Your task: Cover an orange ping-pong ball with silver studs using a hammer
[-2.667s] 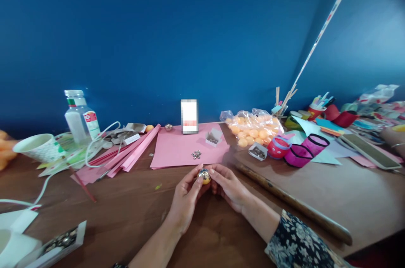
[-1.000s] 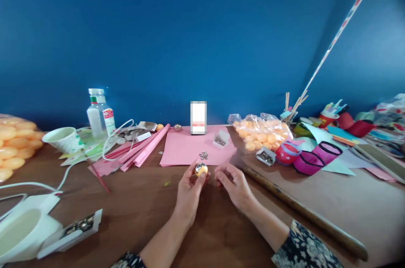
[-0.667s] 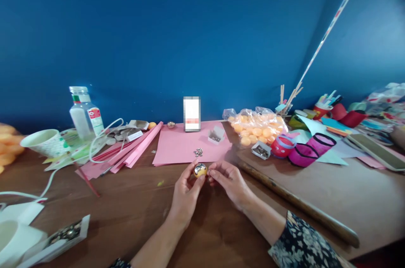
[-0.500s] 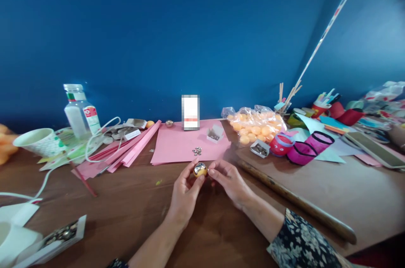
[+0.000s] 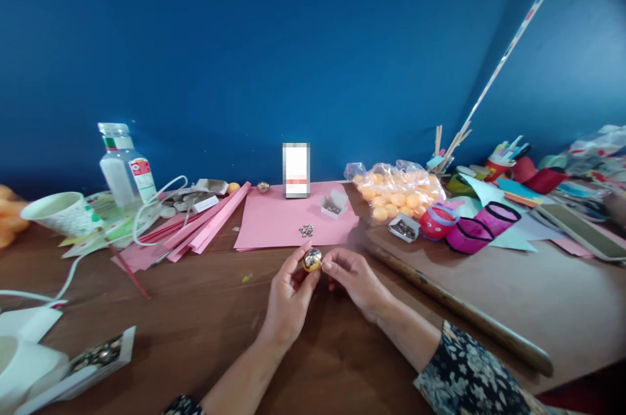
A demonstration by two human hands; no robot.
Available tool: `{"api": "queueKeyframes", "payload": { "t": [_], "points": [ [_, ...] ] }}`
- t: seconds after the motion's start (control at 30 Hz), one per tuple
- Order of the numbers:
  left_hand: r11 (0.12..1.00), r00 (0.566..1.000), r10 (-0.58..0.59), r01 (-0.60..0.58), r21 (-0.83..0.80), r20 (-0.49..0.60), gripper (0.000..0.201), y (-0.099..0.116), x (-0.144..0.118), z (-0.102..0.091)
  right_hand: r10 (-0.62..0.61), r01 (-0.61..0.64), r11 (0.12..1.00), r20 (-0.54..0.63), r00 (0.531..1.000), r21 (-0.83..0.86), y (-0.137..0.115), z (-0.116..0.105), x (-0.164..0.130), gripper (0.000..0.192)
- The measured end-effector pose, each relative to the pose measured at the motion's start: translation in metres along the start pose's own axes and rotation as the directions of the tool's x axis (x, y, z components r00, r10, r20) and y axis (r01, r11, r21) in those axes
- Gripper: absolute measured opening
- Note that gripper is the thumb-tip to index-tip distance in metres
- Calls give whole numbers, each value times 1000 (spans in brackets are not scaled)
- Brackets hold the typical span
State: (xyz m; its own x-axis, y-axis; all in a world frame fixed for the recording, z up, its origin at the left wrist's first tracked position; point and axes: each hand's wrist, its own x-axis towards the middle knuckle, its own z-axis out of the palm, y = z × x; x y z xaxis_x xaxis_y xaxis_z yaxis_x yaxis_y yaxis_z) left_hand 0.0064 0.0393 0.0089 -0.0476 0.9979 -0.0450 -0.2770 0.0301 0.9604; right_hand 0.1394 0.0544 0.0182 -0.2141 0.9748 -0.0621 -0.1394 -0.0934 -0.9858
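Note:
My left hand (image 5: 289, 294) is closed around an orange ball (image 5: 312, 261) whose upper side is covered with shiny metal tack heads. At the ball's right side, my right hand (image 5: 353, 281) pinches a tiny bright thumbtack, mostly hidden by the fingertips. Just beyond the hands, a small heap of thumbtacks (image 5: 306, 230) lies on pink paper (image 5: 274, 219). On the same paper stands an open white box (image 5: 334, 205) with more tacks in it. Another metal-covered ball (image 5: 263, 187) rests at the paper's back left corner.
A bag of orange balls (image 5: 398, 190) lies at the back right, near a second tack box (image 5: 404, 228). A long wooden stick (image 5: 460, 304) runs along the right. Leftward are a bottle (image 5: 120, 167), a paper cup (image 5: 61, 214), a white cable and a tray of metal pieces (image 5: 100, 359).
The view has shifted slightly. Both hands keep nearly the same pose at the ball, and the ball seems turned a little, with the right fingers still against its side.

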Motion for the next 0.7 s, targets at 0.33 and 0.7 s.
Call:
{"api": "queueKeyframes", "payload": {
  "t": [0.33,0.7],
  "points": [
    [998,999,26,-27,58,29,52,-5,2,-3,8,-8,1000,11,1000,-2,0,0,0,25],
    [996,999,41,-43,81,33,50,-7,2,-4,31,-31,999,24,999,9,1,0,0,27]
  ]
}}
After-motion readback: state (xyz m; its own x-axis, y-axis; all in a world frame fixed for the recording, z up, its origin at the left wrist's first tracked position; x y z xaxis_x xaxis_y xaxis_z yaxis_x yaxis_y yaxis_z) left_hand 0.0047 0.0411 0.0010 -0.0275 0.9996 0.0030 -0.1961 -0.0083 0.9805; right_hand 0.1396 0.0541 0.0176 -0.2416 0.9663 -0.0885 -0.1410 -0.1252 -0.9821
